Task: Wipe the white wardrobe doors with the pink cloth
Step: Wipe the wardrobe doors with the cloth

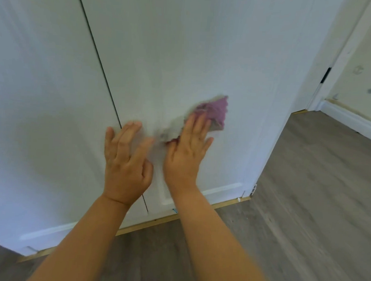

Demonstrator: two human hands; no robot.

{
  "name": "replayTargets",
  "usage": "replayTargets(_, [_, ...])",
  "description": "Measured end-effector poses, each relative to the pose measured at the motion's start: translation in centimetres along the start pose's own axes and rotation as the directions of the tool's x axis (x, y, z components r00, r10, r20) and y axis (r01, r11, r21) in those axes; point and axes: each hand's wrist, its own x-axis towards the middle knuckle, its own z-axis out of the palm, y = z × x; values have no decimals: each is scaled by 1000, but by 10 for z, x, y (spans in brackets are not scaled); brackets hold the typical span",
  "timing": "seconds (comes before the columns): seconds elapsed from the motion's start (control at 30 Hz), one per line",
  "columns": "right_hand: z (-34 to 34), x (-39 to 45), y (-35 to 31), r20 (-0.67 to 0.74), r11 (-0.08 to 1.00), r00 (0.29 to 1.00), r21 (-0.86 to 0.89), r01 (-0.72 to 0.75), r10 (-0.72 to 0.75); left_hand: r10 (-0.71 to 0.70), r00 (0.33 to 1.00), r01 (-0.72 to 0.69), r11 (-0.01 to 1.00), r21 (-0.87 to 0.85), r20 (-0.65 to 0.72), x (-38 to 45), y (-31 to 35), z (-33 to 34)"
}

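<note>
Two white wardrobe doors fill the view, the left door (43, 113) and the right door (184, 55), split by a thin dark gap. My right hand (186, 153) lies flat on the lower right door, pressing the pink cloth (215, 112) against it. The cloth sticks out beyond my fingertips and is blurred by motion. My left hand (126, 161) rests flat over the gap between the doors, fingers spread, holding nothing.
Grey wood-look floor (305, 209) lies below and to the right. A wooden strip (226, 204) runs along the wardrobe base. At the far right stand a wall with white skirting (349, 117) and a door frame (331, 78).
</note>
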Motion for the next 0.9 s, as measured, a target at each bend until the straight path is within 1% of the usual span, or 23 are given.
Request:
replayTargets(0.03, [0,0,15,-50,999,997,15,-52,52,-26,999,25,999,27,34,-1,-1,-3])
replayTargets(0.07, [-2,1,31,-104,989,984,49,-139,143,-45,996,40,997,68,73,-2,1,-4])
replayTargets(0.1, [-3,2,46,-144,959,951,116,-260,275,-55,992,41,992,115,116,-4,3,-4])
replayTargets(0.13, [-3,2,59,-157,895,889,209,-395,429,-62,986,37,986,161,156,-6,6,-3])
replayTargets(0.17, [-5,-2,70,-140,789,797,320,-525,587,-70,981,33,979,200,183,-8,8,-1])
replayTargets(0.2, [-5,-6,77,-97,668,692,385,-636,715,-84,976,36,971,235,200,-9,10,1])
replayTargets(0.23, [-4,-12,78,-47,570,605,396,-720,795,-99,973,42,964,261,209,-10,11,3])
replayTargets(0.27, [-3,-18,70,2,528,572,380,-760,821,-114,969,50,959,280,218,-11,13,5])
replayTargets(0.3, [0,-25,59,2,584,622,345,-735,783,-121,967,53,956,289,223,-12,14,7])
replayTargets(0.33, [4,-31,46,-26,703,735,318,-636,677,-124,966,55,956,290,225,-13,14,7])
replayTargets(0.37, [7,-32,35,-61,841,862,264,-472,503,-116,969,52,959,280,217,-13,13,9])
replayTargets(0.4, [9,-29,23,-71,919,936,227,-322,345,-106,973,48,962,268,205,-12,11,9])
replayTargets(0.43, [11,-21,15,-86,967,975,174,-187,204,-94,977,44,967,251,191,-12,9,9])
replayTargets(0.47, [10,-11,6,-92,991,993,117,-63,74,-86,979,42,973,227,185,-13,6,9])
replayTargets(0.5, [6,-1,-2,-96,997,995,69,45,-38,-74,982,39,979,198,176,-14,3,8])
replayTargets(0.57, [-1,17,-13,-106,968,962,-15,252,-252,-58,985,31,986,163,164,-18,-3,6])
replayTargets(0.63, [3,21,-14,-86,914,910,-46,403,-406,-60,986,33,984,173,153,-21,-9,5])
replayTargets(0.67, [8,11,-8,-55,889,887,-46,456,-458,-64,986,33,982,189,157,-24,-11,5])
replayTargets(0.73, [21,-22,20,49,851,853,-71,521,-519,-57,988,26,978,208,146,-25,-13,5])
replayTargets(0.83, [34,-74,83,217,810,818,-150,566,-532,-65,988,30,971,236,141,-24,-11,8])
replayTargets(0.9, [35,-96,113,300,774,783,-178,607,-545,-73,989,39,966,255,125,-25,-8,10])
